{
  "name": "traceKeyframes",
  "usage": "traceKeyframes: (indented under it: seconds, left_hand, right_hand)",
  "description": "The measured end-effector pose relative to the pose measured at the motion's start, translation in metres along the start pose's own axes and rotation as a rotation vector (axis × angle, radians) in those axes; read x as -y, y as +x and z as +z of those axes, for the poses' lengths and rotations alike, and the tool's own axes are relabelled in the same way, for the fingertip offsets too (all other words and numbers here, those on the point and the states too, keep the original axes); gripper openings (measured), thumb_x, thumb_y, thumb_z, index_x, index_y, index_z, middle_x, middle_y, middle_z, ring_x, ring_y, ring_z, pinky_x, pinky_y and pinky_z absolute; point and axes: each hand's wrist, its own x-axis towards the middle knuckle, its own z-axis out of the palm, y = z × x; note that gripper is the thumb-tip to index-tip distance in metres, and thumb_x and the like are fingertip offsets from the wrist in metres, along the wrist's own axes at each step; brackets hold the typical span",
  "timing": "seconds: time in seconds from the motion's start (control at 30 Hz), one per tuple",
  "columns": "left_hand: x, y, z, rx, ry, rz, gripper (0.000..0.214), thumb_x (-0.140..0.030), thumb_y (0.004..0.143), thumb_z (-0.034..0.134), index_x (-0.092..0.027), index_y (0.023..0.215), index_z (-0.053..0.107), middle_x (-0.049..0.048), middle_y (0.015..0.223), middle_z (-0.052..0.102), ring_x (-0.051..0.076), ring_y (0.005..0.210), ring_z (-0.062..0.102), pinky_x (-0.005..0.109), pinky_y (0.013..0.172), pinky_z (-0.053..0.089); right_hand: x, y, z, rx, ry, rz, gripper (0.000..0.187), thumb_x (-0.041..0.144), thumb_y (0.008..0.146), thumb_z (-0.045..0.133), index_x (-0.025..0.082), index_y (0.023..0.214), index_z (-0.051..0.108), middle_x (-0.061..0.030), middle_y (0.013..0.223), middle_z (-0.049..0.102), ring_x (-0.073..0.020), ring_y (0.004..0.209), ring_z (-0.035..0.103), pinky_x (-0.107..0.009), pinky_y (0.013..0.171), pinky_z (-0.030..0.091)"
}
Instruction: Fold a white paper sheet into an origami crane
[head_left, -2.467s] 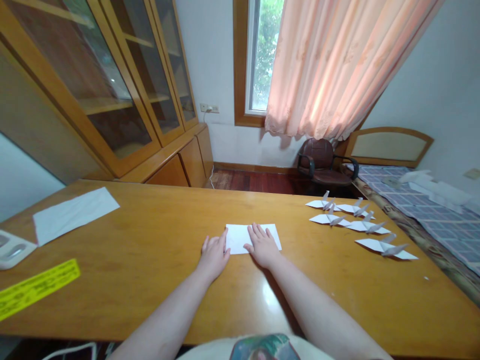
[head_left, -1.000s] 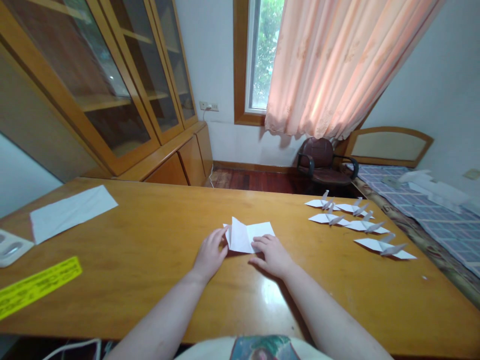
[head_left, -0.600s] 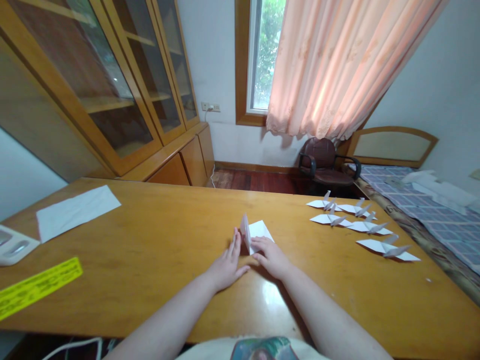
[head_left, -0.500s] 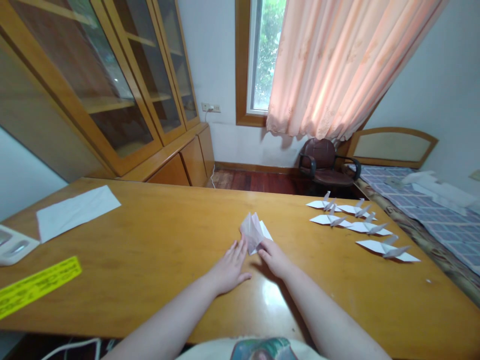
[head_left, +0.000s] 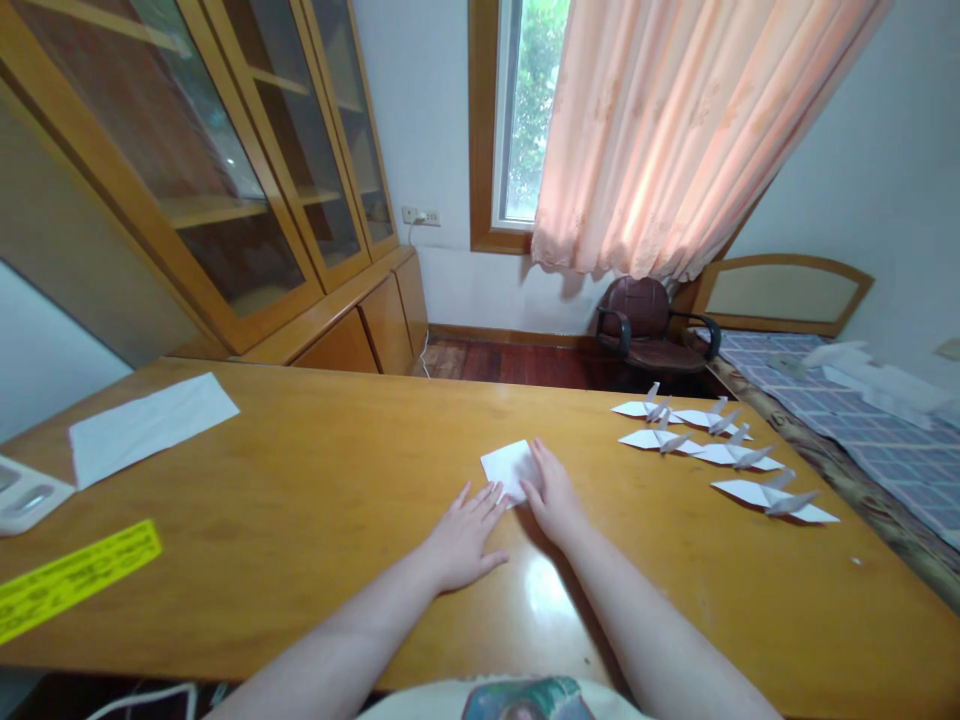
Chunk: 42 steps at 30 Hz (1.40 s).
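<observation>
A broad wooden table point(head_left: 300, 570) is bearing the folded paper point(head_left: 506, 463), around which everything is lying or standing. Beyond the paper to the left, a glass-doored cabinet point(head_left: 270, 170) is standing; beyond it to the right, a pink curtain point(head_left: 660, 130) is hanging above a brown armchair point(head_left: 637, 318). Well left of the paper, a white sheet point(head_left: 154, 430) is lying flat, and left of it but nearer the person, a yellow strip point(head_left: 79, 580) is showing dark print. Five paper cranes point(head_left: 718, 453) are resting well to the paper's right. The left hand point(head_left: 463, 540) is lying palm down, spread wide, its fingertips touching the paper's near edge. The right hand point(head_left: 556, 500) is resting along the paper's right side, its fingers extended and its thumb standing apart from them. Far right of the paper, a tiny scrap point(head_left: 856, 561) is lying.
</observation>
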Motion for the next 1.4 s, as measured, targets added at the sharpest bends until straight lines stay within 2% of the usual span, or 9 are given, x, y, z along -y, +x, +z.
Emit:
traceKeyframes:
  seconds: [0.1,0.2,0.37,0.63,0.83,0.97,1.03,1.2,1.4]
  left_hand:
    - [-0.001,0.0,0.0,-0.067,-0.028,0.001,0.077,-0.057,0.082,0.049,-0.021,0.145,0.021,0.0111,0.15,0.022,0.028,0.139,0.015,0.05,0.113,0.012]
    - [-0.001,0.001,0.001,-0.116,-0.035,0.001,0.078,-0.056,0.081,0.051,-0.021,0.145,0.022,0.0105,0.151,0.02,0.03,0.139,0.015,0.05,0.113,0.015]
    - [0.001,0.0,0.003,-0.054,-0.014,0.017,0.076,-0.056,0.082,0.048,-0.019,0.143,0.025,0.0129,0.146,0.031,0.028,0.137,0.022,0.05,0.113,0.012]
    - [0.002,-0.001,0.001,0.001,0.011,-0.005,0.079,-0.057,0.082,0.045,-0.02,0.145,0.016,0.0118,0.151,0.015,0.025,0.14,0.014,0.049,0.113,0.01]
    - [-0.007,0.019,0.005,-0.102,0.0,-0.163,0.066,-0.049,0.086,0.043,-0.021,0.143,0.026,0.0104,0.149,0.027,0.027,0.136,0.026,0.049,0.111,0.017]
    - [-0.008,0.047,0.007,-0.086,0.017,-0.133,0.055,-0.045,0.09,0.035,-0.025,0.141,0.031,0.0059,0.149,0.026,0.025,0.138,0.02,0.051,0.111,0.015]
    - [-0.002,0.056,0.006,-0.066,0.014,-0.195,0.053,-0.04,0.091,0.034,-0.026,0.141,0.03,0.0046,0.15,0.025,0.025,0.138,0.019,0.051,0.111,0.016]
    - [0.02,0.055,0.002,-0.104,0.018,-0.408,0.055,-0.031,0.09,0.032,-0.023,0.144,0.023,0.0061,0.15,0.023,0.027,0.139,0.018,0.059,0.109,0.007]
    - [0.025,0.049,0.004,-0.136,0.01,-0.498,0.058,-0.033,0.088,0.033,-0.024,0.144,0.023,0.0054,0.15,0.024,0.03,0.139,0.014,0.063,0.108,0.005]
  right_hand:
    - [0.028,0.001,0.0,0.386,0.001,-0.301,0.059,0.038,0.089,0.046,0.021,0.143,0.028,-0.0095,0.149,0.026,-0.0203,0.138,0.021,-0.043,0.112,0.02]
    - [0.043,0.008,0.008,0.536,-0.006,-0.288,0.053,0.041,0.093,0.037,0.021,0.141,0.032,-0.0088,0.148,0.027,-0.0199,0.137,0.023,-0.043,0.112,0.019]
    - [0.031,0.018,0.015,0.501,-0.1,-0.112,0.052,0.042,0.096,0.026,0.02,0.142,0.029,-0.0065,0.149,0.025,-0.0189,0.138,0.02,-0.042,0.112,0.017]
    - [-0.012,0.008,-0.004,0.395,-0.418,0.162,0.058,0.041,0.093,0.029,0.02,0.146,0.015,-0.0041,0.151,0.014,-0.0212,0.14,0.011,-0.052,0.111,0.007]
    - [-0.015,0.005,-0.002,0.369,-0.472,0.164,0.059,0.042,0.092,0.03,0.02,0.146,0.016,-0.0055,0.151,0.017,-0.0212,0.14,0.013,-0.052,0.111,0.007]
    - [-0.015,0.005,-0.002,0.354,-0.469,0.154,0.058,0.043,0.093,0.029,0.021,0.145,0.018,-0.0057,0.151,0.017,-0.021,0.14,0.014,-0.051,0.111,0.007]
    - [-0.015,0.005,-0.002,0.355,-0.463,0.157,0.058,0.043,0.093,0.03,0.022,0.145,0.019,-0.0055,0.151,0.018,-0.0209,0.14,0.014,-0.05,0.111,0.007]
    - [-0.017,0.005,-0.001,0.342,-0.445,0.162,0.058,0.042,0.092,0.031,0.022,0.145,0.018,-0.0052,0.151,0.019,-0.0204,0.139,0.015,-0.05,0.111,0.006]
    - [-0.02,0.003,-0.002,0.255,-0.395,0.191,0.063,0.044,0.09,0.039,0.012,0.143,0.027,-0.0115,0.149,0.025,-0.0236,0.138,0.019,-0.046,0.112,0.012]
